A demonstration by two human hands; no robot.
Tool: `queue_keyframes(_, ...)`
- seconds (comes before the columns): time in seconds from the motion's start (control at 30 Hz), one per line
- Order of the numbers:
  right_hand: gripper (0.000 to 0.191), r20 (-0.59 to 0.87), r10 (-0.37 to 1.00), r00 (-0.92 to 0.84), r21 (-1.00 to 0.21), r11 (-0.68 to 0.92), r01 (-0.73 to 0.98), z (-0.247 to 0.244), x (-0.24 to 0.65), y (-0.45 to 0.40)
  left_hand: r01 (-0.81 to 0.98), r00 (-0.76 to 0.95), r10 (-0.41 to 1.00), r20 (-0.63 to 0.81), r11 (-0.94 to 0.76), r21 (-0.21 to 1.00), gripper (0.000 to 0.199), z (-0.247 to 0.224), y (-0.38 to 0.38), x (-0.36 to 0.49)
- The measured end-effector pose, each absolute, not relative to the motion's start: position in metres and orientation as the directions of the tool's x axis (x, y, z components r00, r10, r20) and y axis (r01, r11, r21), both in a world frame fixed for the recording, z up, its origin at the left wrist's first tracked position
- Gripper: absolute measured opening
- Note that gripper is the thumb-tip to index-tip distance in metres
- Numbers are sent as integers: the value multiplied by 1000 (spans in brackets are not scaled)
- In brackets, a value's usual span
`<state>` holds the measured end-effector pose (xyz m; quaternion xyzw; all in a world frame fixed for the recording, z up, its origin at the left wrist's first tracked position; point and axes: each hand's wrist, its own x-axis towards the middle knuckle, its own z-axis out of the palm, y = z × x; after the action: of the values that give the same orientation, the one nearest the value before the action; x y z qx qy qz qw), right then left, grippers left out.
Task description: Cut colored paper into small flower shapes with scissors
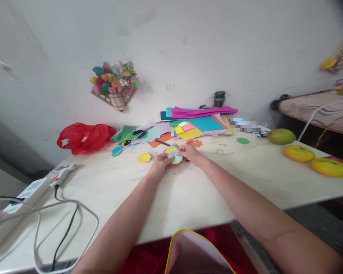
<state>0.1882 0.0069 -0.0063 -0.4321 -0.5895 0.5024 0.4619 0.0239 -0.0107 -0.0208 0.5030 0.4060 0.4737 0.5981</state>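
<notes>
In the head view, a light blue and yellow paper cutout (176, 157) with a scalloped edge is held above the middle of the table. My left hand (161, 163) pinches its left side, fingers closed. The closed fingers of my right hand (190, 153) rest on its right side. Small grey blades (175, 145) stick out beside those fingers; whether that hand also grips them I cannot make out. Left of the hands lies a yellow scalloped paper cutout (144, 157), and an orange paper flower (194, 143) lies just behind the right hand.
Coloured paper sheets (207, 123), a dark pencil (163, 143) and black-handled scissors (141, 132) lie behind. A red plastic bag (84, 137) sits at back left, a power strip (31, 196) with cables at left. Several yellow and green fruits (299, 153) line the right edge.
</notes>
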Motion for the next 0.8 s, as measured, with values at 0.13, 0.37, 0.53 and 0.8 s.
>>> queue_keyframes(0.13, 24, 118, 978, -173, -989, 131, 65, -9, 188, 9, -152, 221, 975, 1, 33, 988, 34, -20, -12, 24)
queue_keyframes(0.37, 24, 191, 968, -165, -982, 190, -25, -6, 181, 5, -186, 224, 972, 66, -23, 982, 37, -15, -16, 26)
queue_keyframes(0.53, 24, 217, 970, -108, -976, 212, -55, -9, 176, 3, -184, 237, 969, 73, -29, 983, 43, -13, -18, 27)
queue_keyframes(0.8, 28, 202, 979, -39, -977, 198, -75, -7, 173, 3, -191, 194, 972, 135, -97, 977, 45, -13, -17, 28)
